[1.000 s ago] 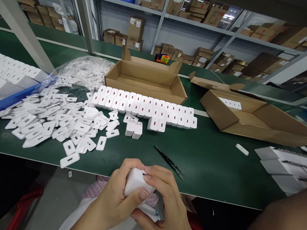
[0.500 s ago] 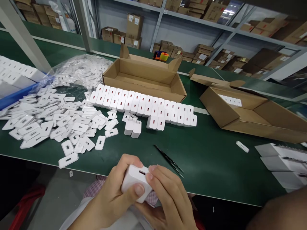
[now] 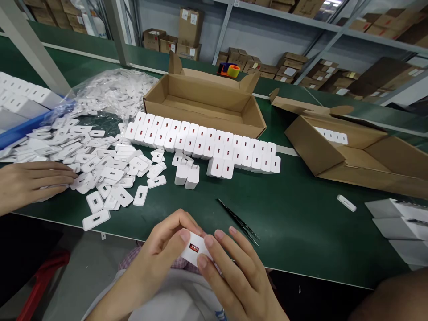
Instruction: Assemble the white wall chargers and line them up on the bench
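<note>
A white USB charger [image 3: 196, 250] is held between both hands near the table's front edge, its face with the red USB port turned up toward me. My left hand [image 3: 167, 247] grips its left end, with the thumb on top near the edge. At the right end, my right hand [image 3: 234, 272] has its thumb and index fingertips on the charger, other fingers raised. Beyond lie black tweezers [image 3: 237, 220]. Rows of white chargers [image 3: 200, 140] stand with ports up, a pair [image 3: 220, 167] in front of them. Two more chargers [image 3: 186, 174] stand with metal prongs up.
Loose white cover plates [image 3: 113, 174] cover the left of the table, near a plastic bag [image 3: 110, 91] of more. Another person's hand [image 3: 40, 180] touches the pile. Open cardboard boxes [image 3: 207, 100] stand behind; white blocks [image 3: 397, 223] lie at right.
The charger has been turned in my hands, so its red port now faces me. My right fingers have spread. Another person's hand has come in at the left onto the plates.
</note>
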A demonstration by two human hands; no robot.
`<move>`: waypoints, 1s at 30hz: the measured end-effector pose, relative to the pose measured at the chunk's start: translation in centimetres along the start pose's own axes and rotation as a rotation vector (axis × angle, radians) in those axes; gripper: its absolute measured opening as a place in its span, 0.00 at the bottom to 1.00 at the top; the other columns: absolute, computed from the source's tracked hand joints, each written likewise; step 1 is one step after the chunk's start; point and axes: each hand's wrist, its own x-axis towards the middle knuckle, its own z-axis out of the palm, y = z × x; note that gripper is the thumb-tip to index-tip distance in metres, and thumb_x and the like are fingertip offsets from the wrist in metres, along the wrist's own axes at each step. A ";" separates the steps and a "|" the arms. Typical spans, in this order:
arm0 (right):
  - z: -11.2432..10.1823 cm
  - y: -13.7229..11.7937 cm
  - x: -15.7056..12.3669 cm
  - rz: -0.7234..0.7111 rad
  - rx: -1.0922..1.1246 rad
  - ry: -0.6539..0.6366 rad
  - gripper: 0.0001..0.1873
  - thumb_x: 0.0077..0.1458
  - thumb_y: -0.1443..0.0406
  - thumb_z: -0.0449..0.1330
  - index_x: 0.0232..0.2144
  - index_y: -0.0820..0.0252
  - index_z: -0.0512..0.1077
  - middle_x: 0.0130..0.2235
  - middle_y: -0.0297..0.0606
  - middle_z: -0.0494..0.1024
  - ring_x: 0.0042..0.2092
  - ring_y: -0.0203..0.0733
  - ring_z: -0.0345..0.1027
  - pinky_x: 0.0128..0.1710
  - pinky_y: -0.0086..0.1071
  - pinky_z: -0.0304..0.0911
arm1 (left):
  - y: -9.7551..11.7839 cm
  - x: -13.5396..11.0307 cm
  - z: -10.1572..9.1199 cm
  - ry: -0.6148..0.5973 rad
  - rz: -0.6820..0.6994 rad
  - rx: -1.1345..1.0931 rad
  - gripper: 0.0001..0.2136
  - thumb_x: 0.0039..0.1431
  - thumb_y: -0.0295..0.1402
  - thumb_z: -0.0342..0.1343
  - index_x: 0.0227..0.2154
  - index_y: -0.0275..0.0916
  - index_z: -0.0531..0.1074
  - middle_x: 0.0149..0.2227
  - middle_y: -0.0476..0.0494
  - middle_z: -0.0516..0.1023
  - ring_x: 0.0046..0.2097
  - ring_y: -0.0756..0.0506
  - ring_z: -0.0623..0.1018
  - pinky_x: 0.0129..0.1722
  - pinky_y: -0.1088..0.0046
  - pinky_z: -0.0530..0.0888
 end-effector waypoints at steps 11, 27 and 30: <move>-2.9 -1.2 1.0 0.165 0.097 -0.178 0.07 0.61 0.72 0.61 0.40 0.57 0.74 0.44 0.41 0.83 0.54 0.43 0.74 0.53 0.34 0.73 | 0.3 -0.3 0.1 -0.072 0.360 0.232 0.08 0.72 0.37 0.49 0.44 0.48 0.73 0.43 0.48 0.76 0.46 0.46 0.75 0.45 0.70 0.72; 2.6 -0.4 -0.5 0.903 0.946 0.249 0.04 0.61 0.66 0.63 0.33 0.55 0.72 0.38 0.37 0.79 0.36 0.38 0.77 0.29 0.27 0.74 | 0.7 0.1 -1.6 -0.078 0.144 0.536 0.25 0.61 0.55 0.56 0.58 0.56 0.61 0.59 0.45 0.66 0.55 0.37 0.72 0.44 0.67 0.73; 3.7 -0.6 -0.8 1.289 1.343 0.330 0.11 0.59 0.58 0.64 0.31 0.56 0.69 0.32 0.33 0.77 0.31 0.37 0.76 0.29 0.28 0.74 | 0.2 0.5 -1.2 -0.048 0.287 0.708 0.27 0.60 0.39 0.64 0.58 0.55 0.58 0.59 0.45 0.66 0.56 0.39 0.73 0.49 0.68 0.74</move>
